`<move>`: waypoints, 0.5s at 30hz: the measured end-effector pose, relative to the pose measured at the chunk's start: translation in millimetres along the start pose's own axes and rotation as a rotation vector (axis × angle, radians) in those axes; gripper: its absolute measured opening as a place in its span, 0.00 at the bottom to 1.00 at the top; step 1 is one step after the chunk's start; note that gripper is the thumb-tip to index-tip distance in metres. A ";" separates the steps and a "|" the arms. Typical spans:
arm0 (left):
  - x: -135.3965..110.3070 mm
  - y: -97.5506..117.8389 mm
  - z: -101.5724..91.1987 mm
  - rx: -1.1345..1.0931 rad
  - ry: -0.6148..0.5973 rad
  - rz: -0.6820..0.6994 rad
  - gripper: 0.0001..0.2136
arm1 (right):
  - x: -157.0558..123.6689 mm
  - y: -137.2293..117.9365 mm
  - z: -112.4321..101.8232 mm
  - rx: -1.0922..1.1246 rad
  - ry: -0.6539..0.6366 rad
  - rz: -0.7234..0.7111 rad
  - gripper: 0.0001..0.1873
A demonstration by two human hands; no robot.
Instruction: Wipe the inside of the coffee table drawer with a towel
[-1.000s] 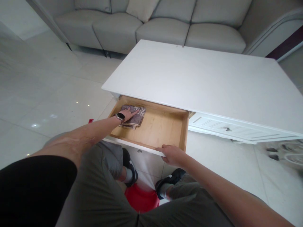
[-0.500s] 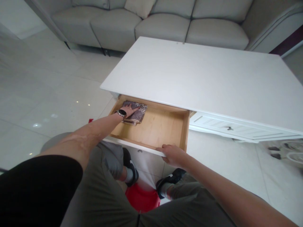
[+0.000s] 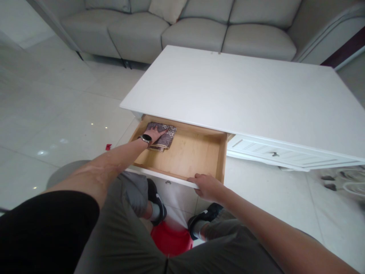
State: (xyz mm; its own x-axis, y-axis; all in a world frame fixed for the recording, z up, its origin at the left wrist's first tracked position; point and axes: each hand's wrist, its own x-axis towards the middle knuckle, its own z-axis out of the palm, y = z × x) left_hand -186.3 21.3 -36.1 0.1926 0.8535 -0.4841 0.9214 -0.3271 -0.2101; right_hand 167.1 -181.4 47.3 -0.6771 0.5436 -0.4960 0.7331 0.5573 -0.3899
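A folded patterned cloth [image 3: 169,136], purple-grey with pale figures, lies at the left end of the pulled-out wooden drawer [image 3: 194,156]. My left hand [image 3: 155,134], with a watch at the wrist, rests flat on top of the cloth, fingers spread. At the drawer's front right, my right hand [image 3: 207,186] grips the white front edge, its fingers over the rim. The rest of the drawer's pale wood bottom shows bare.
The white coffee table [image 3: 234,87] holding the drawer has a second, closed drawer [image 3: 273,154] on the right. Behind it stands a grey sofa [image 3: 196,34]. A red plastic object [image 3: 171,239] is on the floor between my feet, and a small red scrap [image 3: 108,147] lies at left.
The view has shifted slightly. Both hands stay in the same places on the cloth and the drawer front, and the drawer remains pulled out.
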 end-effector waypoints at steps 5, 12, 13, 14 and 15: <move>-2.2 0.4 0.3 0.009 0.010 0.003 0.47 | 0.3 -0.2 -0.6 0.009 -0.005 0.000 0.29; -5.1 -1.0 -3.7 0.077 0.005 0.028 0.44 | -0.4 -2.1 -3.1 -0.001 -0.011 0.008 0.29; -5.2 -1.2 -3.8 0.080 0.004 0.028 0.44 | -0.5 -2.3 -3.3 -0.002 -0.011 0.009 0.29; -5.1 -1.5 -3.7 0.075 0.005 0.031 0.43 | -0.6 -2.5 -3.4 -0.003 -0.010 0.010 0.28; -5.1 -1.8 -3.5 0.064 0.008 0.036 0.43 | -0.6 -2.6 -3.4 -0.003 -0.010 0.011 0.28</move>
State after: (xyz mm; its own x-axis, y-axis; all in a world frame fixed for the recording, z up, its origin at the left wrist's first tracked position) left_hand -187.8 18.9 -30.3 0.2282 0.8440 -0.4853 0.8905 -0.3824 -0.2464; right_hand 165.4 -181.1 51.2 -0.6686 0.5430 -0.5082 0.7400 0.5535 -0.3821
